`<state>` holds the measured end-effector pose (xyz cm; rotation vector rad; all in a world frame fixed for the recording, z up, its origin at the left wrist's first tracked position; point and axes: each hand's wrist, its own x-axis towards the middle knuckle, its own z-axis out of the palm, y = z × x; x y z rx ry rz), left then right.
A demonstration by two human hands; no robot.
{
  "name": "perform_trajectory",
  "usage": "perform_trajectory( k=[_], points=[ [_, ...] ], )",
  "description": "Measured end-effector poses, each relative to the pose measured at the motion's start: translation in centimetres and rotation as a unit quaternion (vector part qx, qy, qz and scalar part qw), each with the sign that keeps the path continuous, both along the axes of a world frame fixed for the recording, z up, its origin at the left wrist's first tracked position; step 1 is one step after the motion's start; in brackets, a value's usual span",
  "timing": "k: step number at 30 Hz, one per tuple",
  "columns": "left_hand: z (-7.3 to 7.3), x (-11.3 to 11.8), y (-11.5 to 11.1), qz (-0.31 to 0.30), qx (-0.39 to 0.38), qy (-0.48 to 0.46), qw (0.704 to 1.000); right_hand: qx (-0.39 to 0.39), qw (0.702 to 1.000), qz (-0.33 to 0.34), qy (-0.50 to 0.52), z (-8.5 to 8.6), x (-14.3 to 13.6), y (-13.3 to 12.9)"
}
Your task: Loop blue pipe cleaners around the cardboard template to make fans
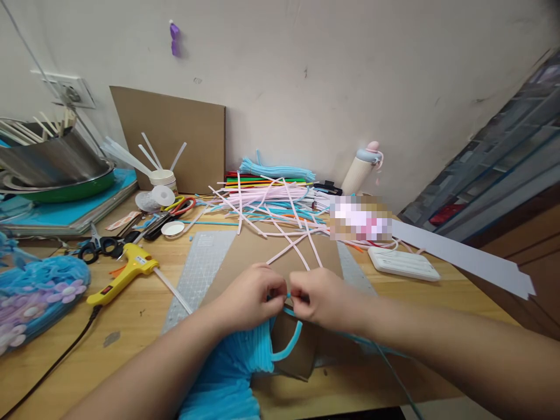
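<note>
My left hand [256, 296] and my right hand [321, 297] almost meet above the brown cardboard [245, 248], fingers pinched closed. A short bit of blue pipe cleaner [289, 296] shows between the two fists, held by both. Below my left hand lies a thick mass of blue pipe cleaners [245, 350] in tight side-by-side rows, partly covered by my left forearm. One loose blue end [291, 345] curls up from its right edge. A smaller cardboard piece [300, 356] sits beneath it. My fingertips hide the exact grip.
Pink pipe cleaners [275, 195] lie scattered ahead, with a blue bundle [277, 169] behind. At left are a yellow glue gun [126, 271], scissors [96, 245] and a blue flowered piece [44, 297]. A white keyboard-like object [402, 263] and a bottle [361, 169] stand right. A cutting mat [201, 251] lies underneath.
</note>
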<state>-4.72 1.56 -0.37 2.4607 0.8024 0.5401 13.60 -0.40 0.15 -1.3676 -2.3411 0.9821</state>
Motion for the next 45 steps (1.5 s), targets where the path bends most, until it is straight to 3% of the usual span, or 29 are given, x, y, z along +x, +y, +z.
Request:
perform_trajectory(
  k=[2, 4, 5, 7, 8, 9, 11, 13, 14, 17, 19, 21, 24, 26, 27, 28, 30, 32, 38, 45],
  points=[
    [-0.1, 0.0, 0.1, -0.004, -0.009, 0.004, 1.0, 0.128, 0.987, 0.078, -0.051, 0.2, 0.1, -0.7],
    [-0.2, 0.0, 0.1, -0.01, -0.01, 0.007, 1.0, 0.137, 0.985, 0.08, -0.06, 0.4, 0.1, -1.1],
    [-0.2, 0.0, 0.1, -0.012, -0.008, 0.009, 1.0, 0.095, 0.993, 0.047, -0.05, 0.5, 0.1, -1.1],
    [-0.1, 0.1, 0.0, -0.014, -0.006, 0.01, 1.0, -0.09, 0.995, -0.04, 0.001, 0.6, 0.1, -0.6],
    [0.0, 0.1, 0.0, -0.014, -0.006, 0.008, 1.0, -0.218, 0.973, -0.07, 0.037, 0.7, 0.1, -0.3],
    [0.1, 0.1, -0.1, -0.013, -0.005, 0.005, 1.0, -0.348, 0.93, -0.085, 0.078, 0.7, 0.1, 0.1],
    [0.4, 0.1, -0.2, -0.011, -0.002, 0.0, 1.0, -0.545, 0.819, -0.091, 0.158, 0.5, 0.3, 0.9],
    [0.5, 0.1, -0.2, -0.008, 0.001, -0.004, 1.0, -0.641, 0.727, -0.09, 0.228, 0.3, 0.5, 1.3],
    [0.6, 0.1, -0.2, -0.007, 0.004, -0.007, 1.0, -0.663, 0.697, -0.093, 0.257, 0.2, 0.6, 1.4],
    [0.6, 0.0, -0.1, -0.006, 0.014, -0.019, 1.0, -0.675, 0.662, -0.1, 0.309, 0.1, 0.8, 1.2],
    [0.5, 0.0, 0.0, -0.009, 0.022, -0.024, 0.999, -0.655, 0.678, -0.106, 0.315, 0.1, 0.9, 1.1],
    [0.4, 0.0, 0.0, -0.017, 0.027, -0.025, 0.999, -0.615, 0.724, -0.101, 0.295, 0.2, 0.8, 0.9],
    [0.3, 0.1, -0.1, -0.029, 0.028, -0.017, 0.999, -0.48, 0.853, -0.073, 0.195, 0.3, 0.5, 0.6],
    [0.2, 0.1, -0.2, -0.035, 0.023, -0.006, 0.999, -0.283, 0.955, -0.035, 0.087, 0.4, 0.4, 0.2],
    [0.2, 0.2, -0.2, -0.035, 0.02, -0.001, 0.999, -0.16, 0.987, -0.005, 0.029, 0.5, 0.3, 0.0],
    [0.1, 0.1, -0.2, -0.03, 0.016, 0.003, 0.999, -0.038, 0.998, 0.031, -0.026, 0.5, 0.3, -0.2],
    [0.0, 0.1, -0.1, -0.008, 0.002, 0.007, 1.0, 0.143, 0.978, 0.097, -0.115, 0.6, 0.3, -0.5],
    [-0.1, -0.1, 0.0, 0.014, -0.037, 0.007, 0.999, 0.207, 0.956, 0.115, -0.17, 0.6, 0.3, -0.5],
    [-0.6, -0.7, 0.8, 0.048, -0.209, 0.018, 0.977, 0.1, 0.984, 0.042, -0.142, 0.5, 0.3, 0.7],
    [-0.9, -1.4, 1.2, 0.053, -0.237, 0.125, 0.962, 0.022, 0.994, 0.016, -0.106, 0.2, 0.6, 1.7]
  ],
)
